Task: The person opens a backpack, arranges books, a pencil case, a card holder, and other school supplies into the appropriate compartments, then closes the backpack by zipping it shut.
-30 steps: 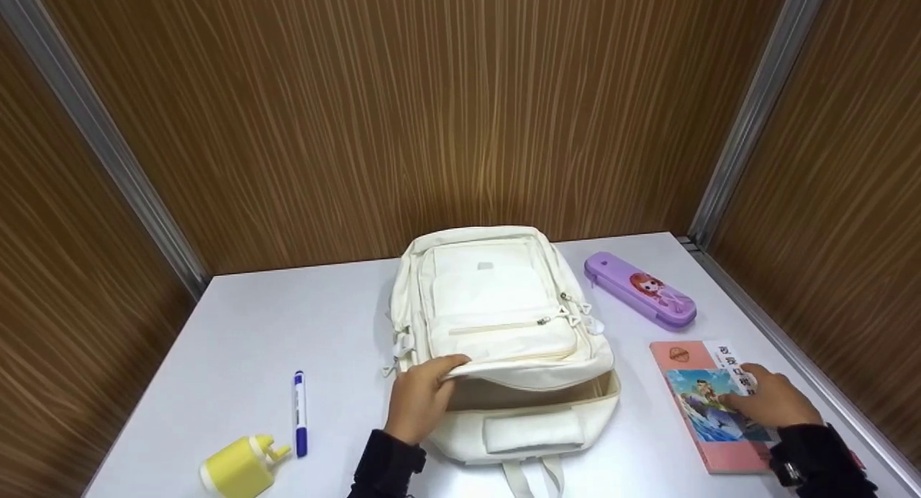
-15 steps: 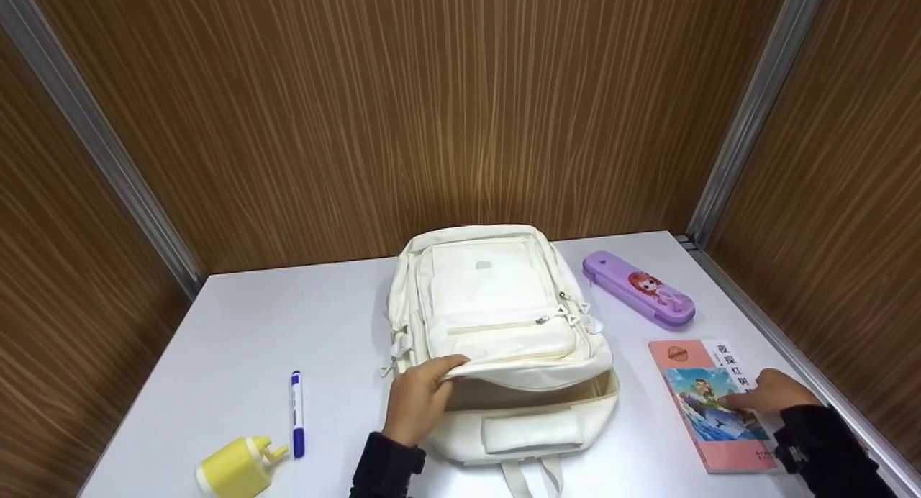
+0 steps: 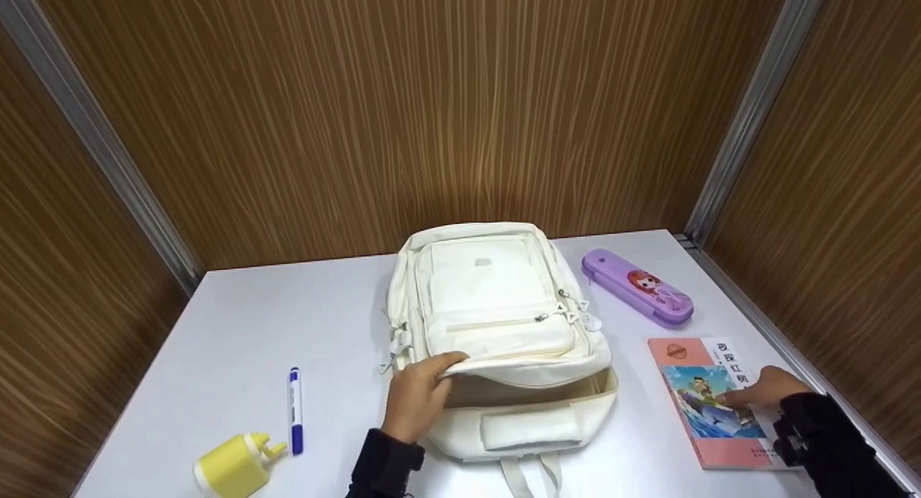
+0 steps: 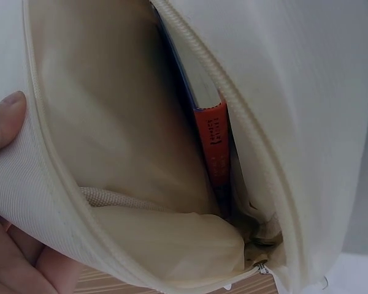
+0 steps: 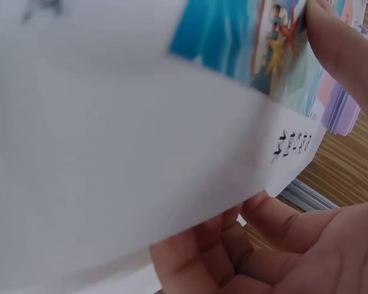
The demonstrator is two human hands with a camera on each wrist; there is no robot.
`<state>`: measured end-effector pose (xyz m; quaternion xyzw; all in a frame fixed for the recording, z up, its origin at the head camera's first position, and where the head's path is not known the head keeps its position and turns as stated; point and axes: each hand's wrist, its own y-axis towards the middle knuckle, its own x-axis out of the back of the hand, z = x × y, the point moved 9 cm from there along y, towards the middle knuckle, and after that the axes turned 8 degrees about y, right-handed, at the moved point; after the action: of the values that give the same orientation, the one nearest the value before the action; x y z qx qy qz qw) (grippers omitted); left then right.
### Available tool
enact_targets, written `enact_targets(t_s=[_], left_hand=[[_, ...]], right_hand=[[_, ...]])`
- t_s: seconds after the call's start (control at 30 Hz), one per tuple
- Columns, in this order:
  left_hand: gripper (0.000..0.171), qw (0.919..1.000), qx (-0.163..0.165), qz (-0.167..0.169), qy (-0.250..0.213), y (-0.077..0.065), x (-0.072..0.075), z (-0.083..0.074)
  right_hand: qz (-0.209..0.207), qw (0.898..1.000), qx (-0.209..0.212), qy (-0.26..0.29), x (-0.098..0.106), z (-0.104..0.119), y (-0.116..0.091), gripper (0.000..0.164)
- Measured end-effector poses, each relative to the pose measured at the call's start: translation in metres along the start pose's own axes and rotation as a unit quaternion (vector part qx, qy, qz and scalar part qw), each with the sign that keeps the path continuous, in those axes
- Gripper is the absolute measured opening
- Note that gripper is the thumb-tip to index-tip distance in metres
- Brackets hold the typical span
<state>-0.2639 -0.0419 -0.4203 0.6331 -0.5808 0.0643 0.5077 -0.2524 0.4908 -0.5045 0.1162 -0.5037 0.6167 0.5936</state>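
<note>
A cream backpack [image 3: 489,278] lies on the table with its main compartment unzipped toward me. My left hand [image 3: 417,397] pinches the upper edge of that opening and keeps it raised. Inside, the left wrist view shows a book with an orange spine [image 4: 211,138] against one wall. On the right, my right hand [image 3: 773,388] grips the right edge of a pink-and-white paperback book [image 3: 709,401], thumb on the picture cover. The right wrist view shows its fingers [image 5: 273,217] curled beneath that edge.
Behind the paperback lies a purple pencil case [image 3: 637,286] with a cartoon figure. A blue-and-white marker [image 3: 296,412] and a yellow bottle-like object [image 3: 234,465] are at the left. Wood-patterned panels [image 3: 460,109] enclose the table's back and sides.
My right hand has shifted to the book's right edge, uncovering more of the title, and its fingers have gone under that edge. The left hand keeps its hold on the backpack.
</note>
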Motion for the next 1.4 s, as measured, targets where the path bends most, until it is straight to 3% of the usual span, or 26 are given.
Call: enact_targets(t_s=[0.27, 0.4, 0.63, 0.87, 1.03, 1.23, 1.4], left_hand=[[0.039, 1.0, 0.0, -0.006, -0.007, 0.0, 0.001, 0.001], [0.041, 0.9999, 0.003, -0.007, -0.01, -0.001, 0.0, 0.001], [0.04, 0.9998, 0.012, -0.008, -0.012, -0.001, -0.001, 0.001], [0.035, 0.9993, 0.015, -0.031, -0.014, -0.002, 0.003, 0.0], [0.033, 0.9985, 0.027, -0.045, -0.013, -0.002, 0.004, 0.001], [0.032, 0.9977, 0.033, -0.058, -0.009, -0.001, 0.005, 0.001], [0.028, 0.9965, 0.039, -0.073, -0.009, -0.001, 0.007, 0.002]], right_hand=[[-0.021, 0.999, 0.013, 0.027, -0.001, -0.002, 0.001, 0.09], [-0.031, 0.998, 0.02, 0.046, -0.003, -0.006, 0.0, 0.098], [-0.043, 0.994, 0.079, 0.063, 0.002, 0.002, -0.008, 0.081], [-0.063, 0.985, 0.149, 0.062, 0.004, 0.027, -0.026, 0.064], [-0.056, 0.974, 0.174, 0.133, -0.002, 0.039, -0.041, 0.061], [-0.074, 0.96, 0.201, 0.182, -0.003, 0.045, -0.054, 0.065], [-0.033, 0.953, 0.175, 0.247, -0.015, 0.048, -0.059, 0.07]])
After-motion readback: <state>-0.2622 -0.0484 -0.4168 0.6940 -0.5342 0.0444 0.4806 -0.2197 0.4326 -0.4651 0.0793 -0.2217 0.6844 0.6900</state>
